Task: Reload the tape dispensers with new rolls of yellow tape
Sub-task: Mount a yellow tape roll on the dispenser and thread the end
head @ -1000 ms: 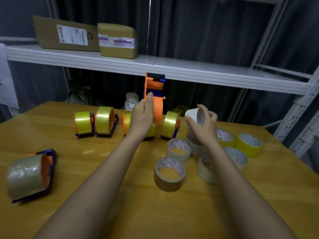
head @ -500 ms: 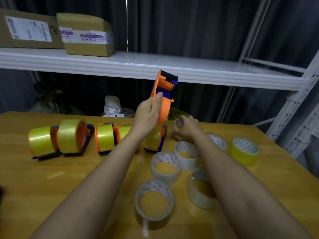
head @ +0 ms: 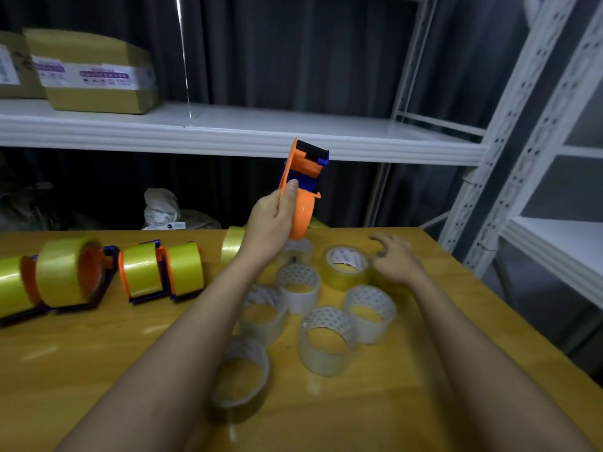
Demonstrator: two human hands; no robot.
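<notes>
Head view: my left hand point(head: 272, 223) kept a closed grip on the empty dispenser point(head: 301, 187) above the desk point(head: 408, 402); my right hand point(head: 396, 261) hovered open beside a yellow roll point(head: 346, 267).

A packing or storage room: white metal shelving point(head: 261, 138) holding labelled parcels point(head: 94, 76), tape rolls point(head: 326, 340) across a table point(head: 408, 402).
</notes>
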